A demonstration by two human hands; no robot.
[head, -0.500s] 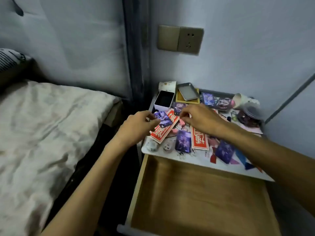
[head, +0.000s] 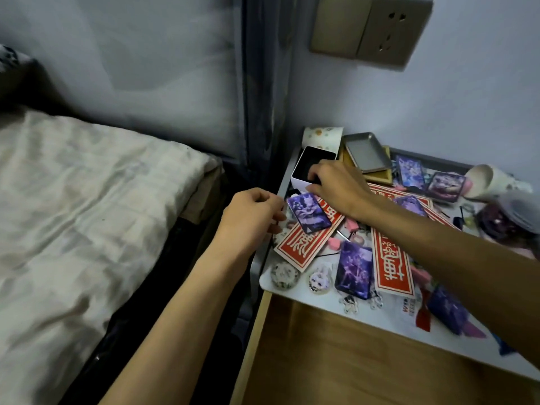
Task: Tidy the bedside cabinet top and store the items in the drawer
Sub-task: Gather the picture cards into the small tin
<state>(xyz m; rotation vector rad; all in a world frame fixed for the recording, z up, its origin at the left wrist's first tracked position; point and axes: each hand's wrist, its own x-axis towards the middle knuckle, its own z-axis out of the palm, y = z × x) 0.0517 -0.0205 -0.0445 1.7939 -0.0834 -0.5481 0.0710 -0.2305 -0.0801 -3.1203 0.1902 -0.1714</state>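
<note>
The white cabinet top point(head: 270, 283) is strewn with purple picture cards, red envelopes point(head: 304, 244), round badges point(head: 285, 274) and small charms. My left hand point(head: 251, 219) hovers at the top's left edge, fingers curled, pinching the left edge of a purple card point(head: 309, 213) that lies tilted over a red envelope. My right hand point(head: 340, 190) reaches across to the back left corner and grips the near rim of a white box point(head: 309, 159) with a black inside. The wooden drawer point(head: 350, 363) stands pulled open below the top.
A grey tin lid point(head: 366, 152) lies on a yellow box behind my right hand. A tipped paper cup point(head: 482, 178) and a dark round thing lie at the back right. The bed point(head: 87, 214) lies close on the left. A wall socket point(head: 371, 30) sits above.
My right hand has left the cards in the middle and moved back left to the white box. My left hand, still with the purple card, has drawn slightly left. The camera has come closer.
</note>
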